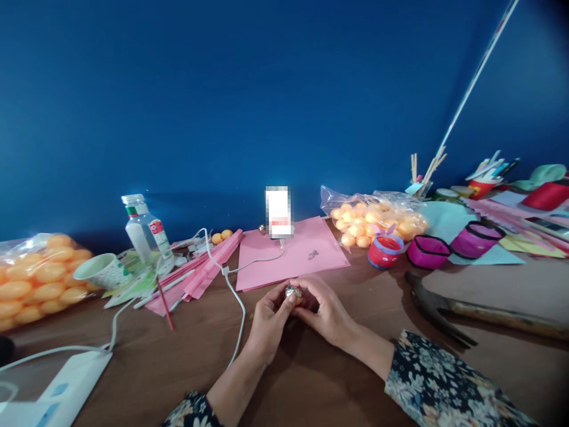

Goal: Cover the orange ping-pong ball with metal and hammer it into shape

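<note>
Brown tabletop [338, 379] under a blue wall: the left hand [269, 320] and right hand [322, 311] meet at its middle, fingertips pinching a small shiny bell [292, 292] between them (raised slightly, likely for a closer look). Beyond lie pink paper [306, 252], a charging phone [279, 220], and bagged orange balls [377, 222].

wall [222, 89] blue | paper sheet [302, 249] pink | balls [368, 225] orange | sleeve [435, 379] dark floral
</note>
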A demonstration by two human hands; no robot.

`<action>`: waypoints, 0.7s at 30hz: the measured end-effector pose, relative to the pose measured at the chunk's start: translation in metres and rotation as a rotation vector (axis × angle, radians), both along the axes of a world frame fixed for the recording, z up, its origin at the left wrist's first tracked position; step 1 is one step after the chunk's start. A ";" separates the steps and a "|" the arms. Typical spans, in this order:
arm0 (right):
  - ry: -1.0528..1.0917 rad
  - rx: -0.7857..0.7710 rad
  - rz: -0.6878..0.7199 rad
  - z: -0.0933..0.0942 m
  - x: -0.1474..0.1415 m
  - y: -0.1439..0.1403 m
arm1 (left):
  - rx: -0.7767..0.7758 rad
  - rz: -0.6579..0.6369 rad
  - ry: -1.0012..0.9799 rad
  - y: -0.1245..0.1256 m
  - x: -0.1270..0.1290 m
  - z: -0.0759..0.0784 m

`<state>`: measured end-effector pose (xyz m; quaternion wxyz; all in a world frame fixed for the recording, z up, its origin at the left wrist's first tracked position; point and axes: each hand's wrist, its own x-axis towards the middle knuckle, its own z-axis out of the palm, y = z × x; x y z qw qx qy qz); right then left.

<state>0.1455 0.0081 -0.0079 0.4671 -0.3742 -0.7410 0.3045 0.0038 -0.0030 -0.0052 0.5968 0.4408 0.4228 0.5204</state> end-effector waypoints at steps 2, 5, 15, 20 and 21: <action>0.002 -0.002 -0.002 0.000 0.000 0.000 | -0.012 -0.014 -0.033 0.000 0.001 -0.001; 0.007 0.016 0.003 0.001 0.000 0.001 | -0.004 -0.050 -0.077 -0.002 0.004 -0.002; -0.015 0.048 0.012 -0.002 0.000 -0.001 | 0.041 -0.036 0.101 -0.002 0.001 0.001; -0.043 0.058 0.025 -0.003 -0.001 -0.002 | 0.103 -0.061 0.243 -0.001 0.001 0.005; -0.037 0.062 0.026 -0.003 -0.001 -0.002 | 0.103 -0.063 0.249 -0.001 0.001 0.005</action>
